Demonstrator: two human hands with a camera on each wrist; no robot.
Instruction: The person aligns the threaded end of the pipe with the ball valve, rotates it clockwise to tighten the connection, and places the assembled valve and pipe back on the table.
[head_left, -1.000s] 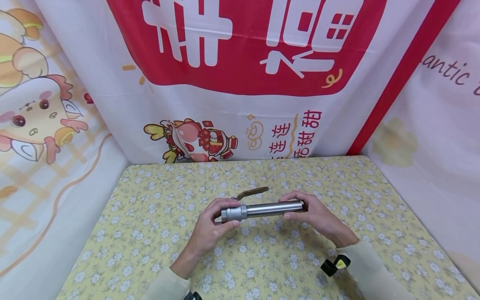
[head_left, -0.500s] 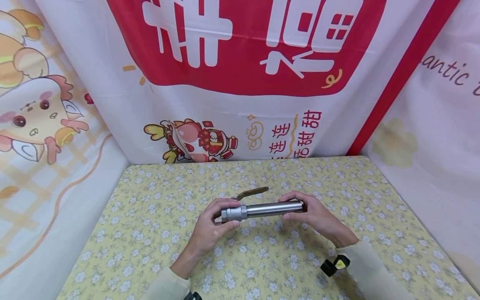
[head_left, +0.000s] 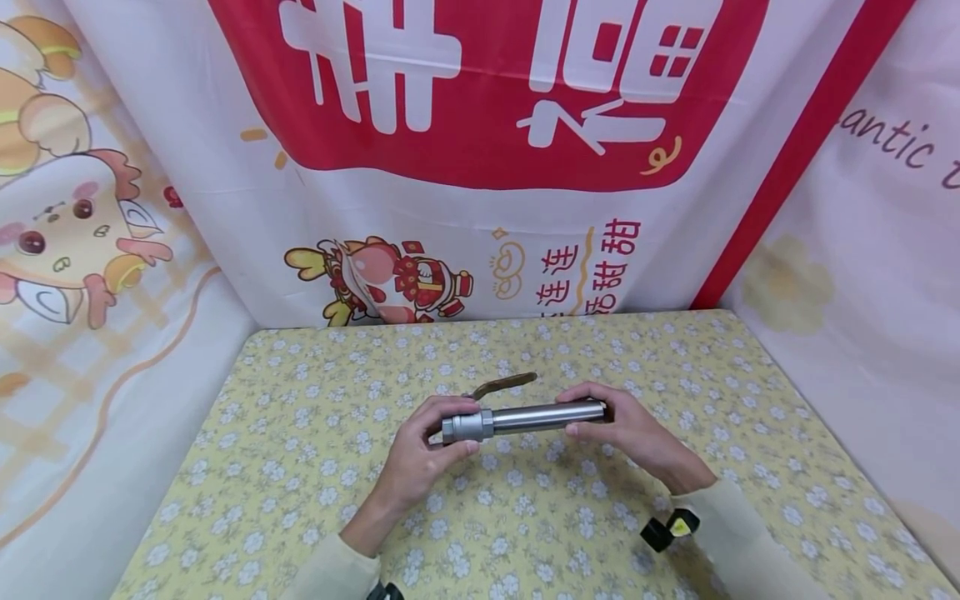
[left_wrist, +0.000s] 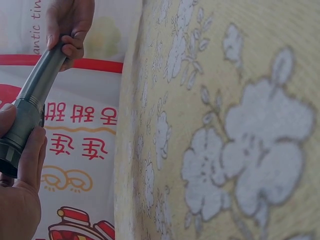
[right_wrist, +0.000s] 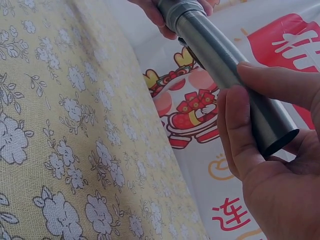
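My left hand [head_left: 423,450] grips a silver ball valve [head_left: 468,427], thumb on the near side and fingers on the far side. The valve's brown lever handle [head_left: 510,383] sticks out behind it, pointing right. A smooth steel pipe [head_left: 543,418] runs rightward out of the valve's hex end, in line with it. My right hand [head_left: 626,429] pinches the pipe's far end between thumb and fingers. In the right wrist view, the pipe's open end [right_wrist: 281,142] points toward the palm. The left wrist view shows the valve's hex nut end [left_wrist: 10,155] between thumb and fingers.
Below the hands lies a yellow floral tablecloth [head_left: 337,500]. A white and red printed cloth [head_left: 480,179] hangs along the back edge. Printed cloths also close in the left side [head_left: 112,400] and the right side [head_left: 862,333].
Both hands, the valve and the pipe keep the same pose. Only the head view has shifted very slightly, moving the backdrop a little to the left.
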